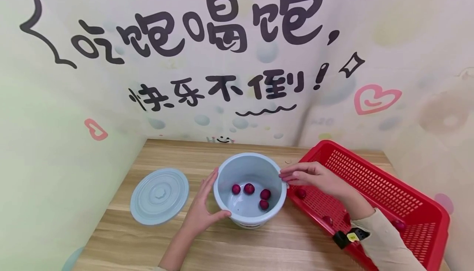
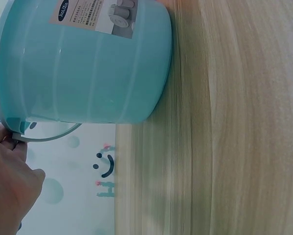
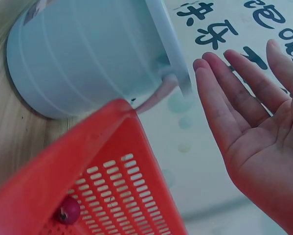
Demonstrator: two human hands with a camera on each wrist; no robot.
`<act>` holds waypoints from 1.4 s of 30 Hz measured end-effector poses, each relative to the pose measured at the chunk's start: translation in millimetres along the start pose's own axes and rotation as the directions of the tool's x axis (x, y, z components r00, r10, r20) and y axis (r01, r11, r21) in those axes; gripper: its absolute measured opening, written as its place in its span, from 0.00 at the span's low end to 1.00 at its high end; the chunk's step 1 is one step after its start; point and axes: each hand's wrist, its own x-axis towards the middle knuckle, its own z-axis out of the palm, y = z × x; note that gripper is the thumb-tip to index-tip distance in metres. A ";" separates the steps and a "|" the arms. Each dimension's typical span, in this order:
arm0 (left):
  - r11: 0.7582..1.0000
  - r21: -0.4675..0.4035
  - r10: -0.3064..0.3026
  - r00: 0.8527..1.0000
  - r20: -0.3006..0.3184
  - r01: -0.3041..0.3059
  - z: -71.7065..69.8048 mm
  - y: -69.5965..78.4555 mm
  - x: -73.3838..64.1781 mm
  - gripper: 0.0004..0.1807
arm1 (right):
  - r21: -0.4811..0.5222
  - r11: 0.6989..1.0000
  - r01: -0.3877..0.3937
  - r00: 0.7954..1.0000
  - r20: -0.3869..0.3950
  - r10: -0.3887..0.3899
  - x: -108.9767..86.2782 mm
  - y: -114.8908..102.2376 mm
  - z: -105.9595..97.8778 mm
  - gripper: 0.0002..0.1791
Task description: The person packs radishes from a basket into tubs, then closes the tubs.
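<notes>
A light blue plastic bucket (image 1: 249,217) stands upright on the table, with several small dark red round fruits (image 1: 249,188) on its floor. My left hand (image 1: 203,211) holds the bucket's left side, thumb at the front rim and fingers near the handle joint, as the left wrist view shows. My right hand (image 1: 314,177) is by the right rim with fingers extended; in the right wrist view its fingertips look just apart from the rim. Beneath the right forearm lies a red perforated basket (image 1: 374,176) holding several more of these fruits (image 3: 68,210).
Left of the bucket, a round light blue lid (image 1: 160,196) lies flat on the wooden table (image 1: 122,238). A wall covering with black lettering (image 1: 222,86) rises behind the table. On the right, the basket's near corner (image 3: 121,107) stands close beside the bucket.
</notes>
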 end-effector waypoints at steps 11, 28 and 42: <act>1.000 0.004 0.006 1.000 -0.003 -0.006 -0.3 -1.5 -0.3 0.62 | -0.040 0.999 0.004 1.000 -0.028 -0.006 -12.1 7.2 -15.3 0.18; 1.000 -0.007 0.019 1.000 0.000 -0.019 0.0 -0.8 0.2 0.62 | -0.120 0.991 -0.060 0.993 -0.105 0.047 -29.7 25.0 -35.1 0.18; 0.999 0.026 0.043 0.999 -0.013 -0.043 1.2 -4.9 0.9 0.62 | -0.192 0.972 -0.139 0.977 -0.184 0.103 -36.2 50.9 -47.3 0.17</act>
